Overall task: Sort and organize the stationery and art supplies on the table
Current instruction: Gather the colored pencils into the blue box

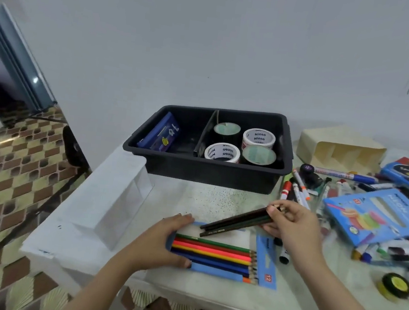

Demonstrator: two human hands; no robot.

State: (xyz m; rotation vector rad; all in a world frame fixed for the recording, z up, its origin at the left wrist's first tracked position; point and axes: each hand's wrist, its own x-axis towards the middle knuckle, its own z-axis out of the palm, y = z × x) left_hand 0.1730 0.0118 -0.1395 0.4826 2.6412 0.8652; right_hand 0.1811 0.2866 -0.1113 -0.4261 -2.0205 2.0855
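The left hand (161,242) lies over the left end of an open blue pencil box (266,265) near the front edge of the tabletop (206,296). Its grip spans that end, with fingers curled over the far side and thumb pressed on the near side. Inside the box a row of coloured pencils (211,255) lies flat: green, red, orange, yellow and blues, points to the right. The far part of the box shows bare white.

The right hand (292,225) has its grip closed on a bundle of dark pencils (233,223), pinched at their upper right end. The bundle slants down to the left, its lower ends over the bare white part of the box.

Toward the back edge stands a black bin (211,173) split by a divider. Its left compartment has a blue case (161,132) leaning on the wall. Its right compartment has two white tape rolls (259,137) and two dark tape rolls (258,155).

At the back right corner a cream organizer (340,148) lies on its side. Along the right edge are a heap of markers (297,189), a blue neon pencil pack (376,214) and a yellow-and-black tape roll (396,285). A clear plastic container (113,195) sits at the left edge.
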